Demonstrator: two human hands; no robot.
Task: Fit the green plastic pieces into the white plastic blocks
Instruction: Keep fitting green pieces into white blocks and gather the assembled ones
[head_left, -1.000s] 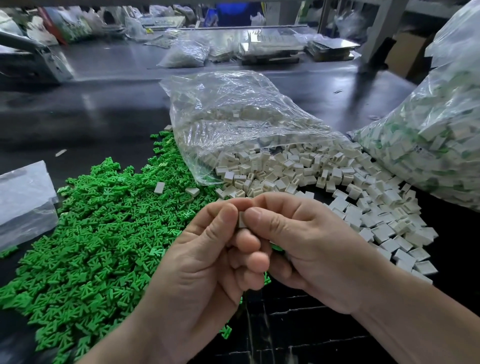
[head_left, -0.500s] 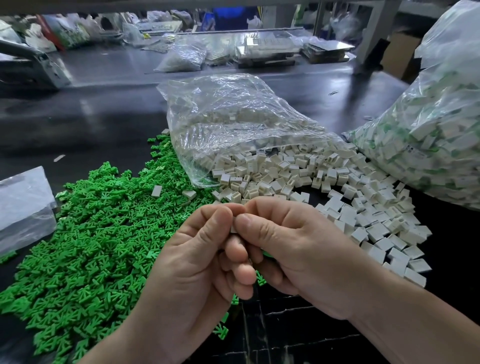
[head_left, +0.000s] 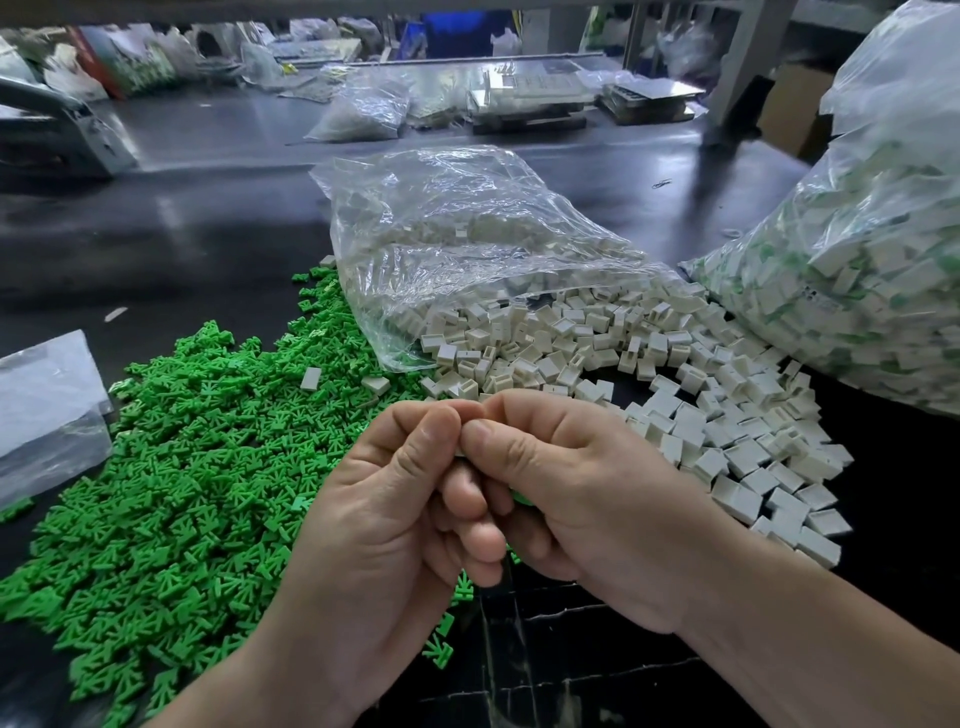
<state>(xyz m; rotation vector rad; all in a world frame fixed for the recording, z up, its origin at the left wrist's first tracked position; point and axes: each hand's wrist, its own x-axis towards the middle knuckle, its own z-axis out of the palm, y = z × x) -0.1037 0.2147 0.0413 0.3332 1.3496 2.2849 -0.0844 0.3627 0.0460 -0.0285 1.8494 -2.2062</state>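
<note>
My left hand (head_left: 384, 525) and my right hand (head_left: 587, 499) meet at the fingertips above the table's front. Together they pinch a small white block (head_left: 459, 451), almost hidden between the two thumbs. A sliver of a green piece (head_left: 519, 500) shows under my right fingers. A wide heap of green pieces (head_left: 171, 457) covers the table on the left. Loose white blocks (head_left: 670, 405) lie spread out on the right, spilling from a clear bag (head_left: 457, 249).
A large clear bag of fitted white-and-green blocks (head_left: 862, 270) fills the right side. A flat plastic bag (head_left: 47, 410) lies at the left edge. Two stray white blocks (head_left: 310, 378) rest on the green heap. More bags and trays stand at the far end of the dark table (head_left: 208, 218).
Both hands stay pressed together in the same spot. The thumbs have closed tighter, so the white block between them shows less than before.
</note>
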